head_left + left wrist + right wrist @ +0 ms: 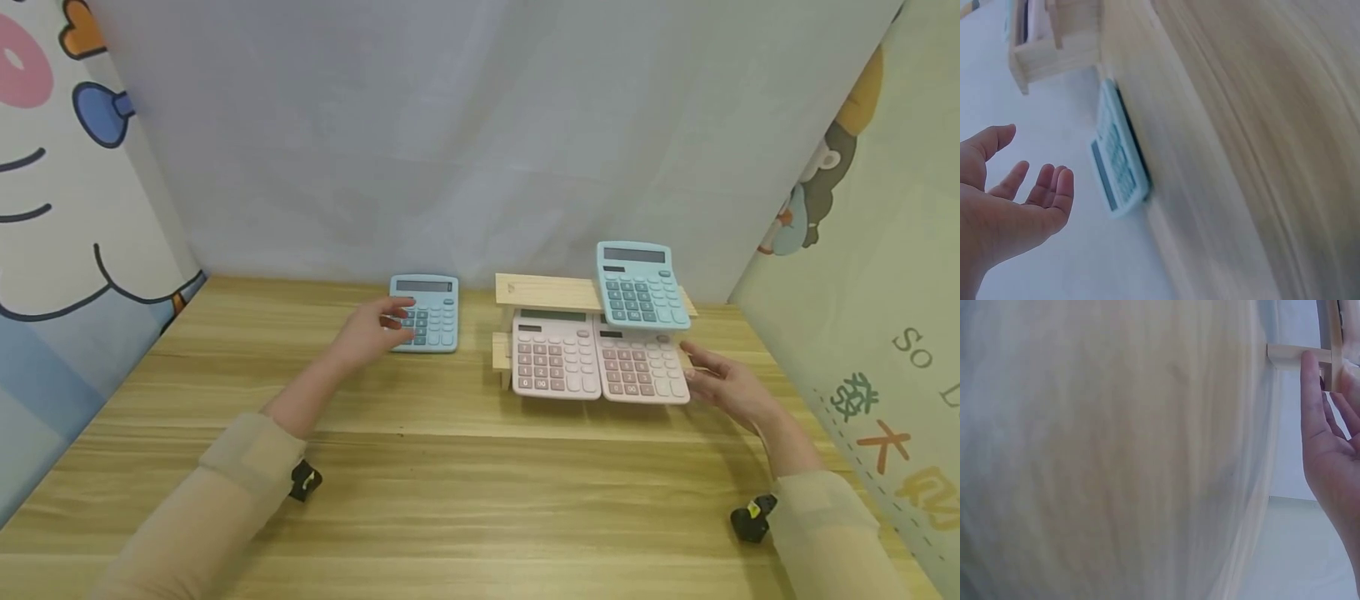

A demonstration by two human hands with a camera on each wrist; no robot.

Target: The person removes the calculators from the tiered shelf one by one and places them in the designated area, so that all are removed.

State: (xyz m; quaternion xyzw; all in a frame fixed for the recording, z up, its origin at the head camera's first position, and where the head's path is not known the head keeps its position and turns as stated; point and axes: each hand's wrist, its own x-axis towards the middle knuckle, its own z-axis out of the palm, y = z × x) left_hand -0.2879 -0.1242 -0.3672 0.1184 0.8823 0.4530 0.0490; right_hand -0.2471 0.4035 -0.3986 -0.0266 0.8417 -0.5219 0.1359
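Observation:
My left hand (373, 332) hovers with loosely bent fingers in front of a blue calculator (442, 321) at the back of the table. In the left wrist view, a gap separates that hand (1019, 209) from the calculator (1119, 156). My right hand (731, 385) is at the right end of a two-level wooden rack (551, 292). Its fairly straight fingers touch the rack's end piece (1288, 355) in the right wrist view. Two pink calculators, a left one (555, 358) and a right one (643, 367), lean side by side on the lower level. Another blue calculator (642, 287) leans on the upper level at the right.
A wooden table (450, 500) runs under everything, with a pale cloth backdrop (375, 150) behind it. Printed side panels stand at the left (67, 192) and right (862, 292). Small black devices hang at both cuffs.

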